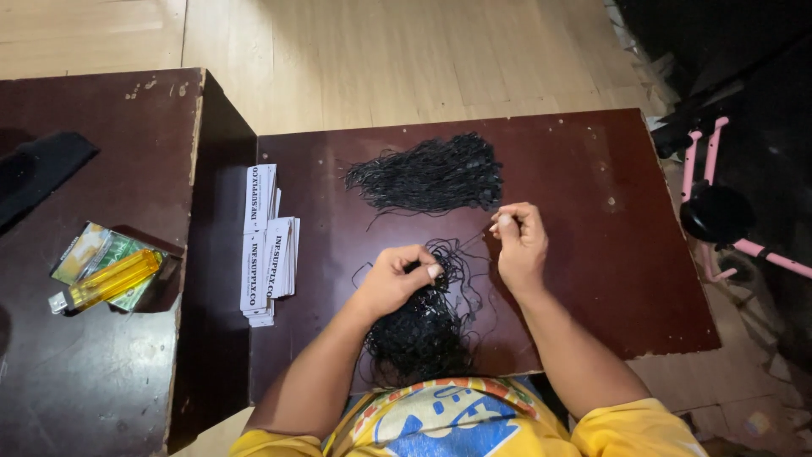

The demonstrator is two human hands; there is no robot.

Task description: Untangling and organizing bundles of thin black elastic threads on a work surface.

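My left hand (pixel 397 278) rests on a tangled heap of black strings (pixel 420 326) at the near edge of the low dark-brown table (pixel 609 279), fingers curled down onto it. My right hand (pixel 518 241) pinches one thin black string between thumb and fingers, drawn up from that heap. A second, neater bundle of black strings (pixel 430 175) lies further back on the table, just beyond both hands. Stacks of narrow white paper tags (pixel 267 245) with dark print lie to the left of my left hand.
A taller dark table (pixel 101 338) stands at left, carrying a yellow lighter (pixel 110 279) on a green packet and a black object (pixel 38 169) at its far edge. A pink-framed black seat (pixel 719 211) stands at right. Light wood floor lies beyond.
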